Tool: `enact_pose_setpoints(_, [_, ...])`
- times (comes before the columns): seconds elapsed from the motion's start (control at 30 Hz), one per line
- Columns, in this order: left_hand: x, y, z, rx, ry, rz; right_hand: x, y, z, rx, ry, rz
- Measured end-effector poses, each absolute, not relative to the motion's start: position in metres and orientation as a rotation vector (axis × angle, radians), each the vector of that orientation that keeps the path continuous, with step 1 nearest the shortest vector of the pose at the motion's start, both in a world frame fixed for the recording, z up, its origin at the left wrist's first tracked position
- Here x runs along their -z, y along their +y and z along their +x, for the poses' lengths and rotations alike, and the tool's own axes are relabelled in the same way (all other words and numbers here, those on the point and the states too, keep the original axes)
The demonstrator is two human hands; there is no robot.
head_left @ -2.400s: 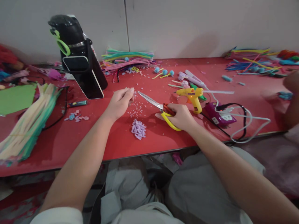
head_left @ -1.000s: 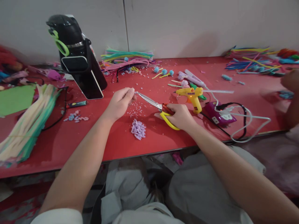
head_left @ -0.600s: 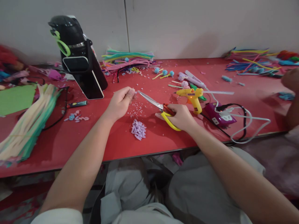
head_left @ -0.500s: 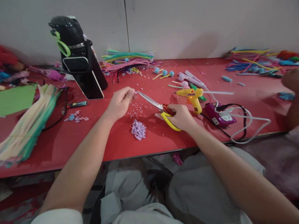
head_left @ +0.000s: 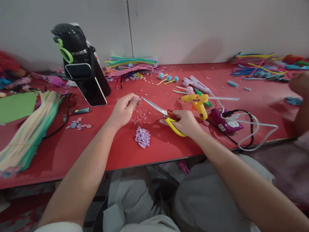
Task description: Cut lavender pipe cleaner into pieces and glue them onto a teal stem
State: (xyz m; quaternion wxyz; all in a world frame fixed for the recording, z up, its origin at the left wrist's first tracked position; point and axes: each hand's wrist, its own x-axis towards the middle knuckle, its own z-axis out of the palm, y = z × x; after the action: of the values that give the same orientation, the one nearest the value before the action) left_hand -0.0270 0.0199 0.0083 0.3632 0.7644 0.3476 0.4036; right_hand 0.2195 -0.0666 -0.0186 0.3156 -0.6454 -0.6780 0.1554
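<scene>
My right hand (head_left: 184,122) is wrapped round the yellow and orange handles of a pair of scissors (head_left: 154,106). The blades point up and left, and their tips are beside the fingertips of my left hand (head_left: 126,108). Those fingers are pinched on a small lilac piece (head_left: 140,99), mostly hidden by them. Below the blades, tiny pale clippings are scattered on the red table (head_left: 159,149). A small heap of lilac pieces (head_left: 142,137) lies nearer the table's front edge, between my forearms.
A yellow glue gun (head_left: 199,104) and a purple power block (head_left: 225,121) with cables lie right of my right hand. A black bottle (head_left: 79,54) stands at the left, behind pipe cleaners (head_left: 31,129). Another person's hand (head_left: 299,84) is at the far right.
The view has tilted slightly, so the table sits a little lower in the picture. Both hands keep nearly the same pose, and the scissor tips remain beside my left fingertips.
</scene>
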Motion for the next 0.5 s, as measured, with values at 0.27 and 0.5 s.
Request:
enact_pose_setpoints(0.27, [-0.0152,0.0139,-0.0210,-1.015,0.882,1.641,0.0162,-0.0704,0.2173,-0.470,-1.756,-1.710])
enact_pose_setpoints(0.5, [-0.0137,0.0159,-0.0196,-1.054,0.784,1.447,0.0150,-0.0720,0.2176,-0.440,-1.777,-1.691])
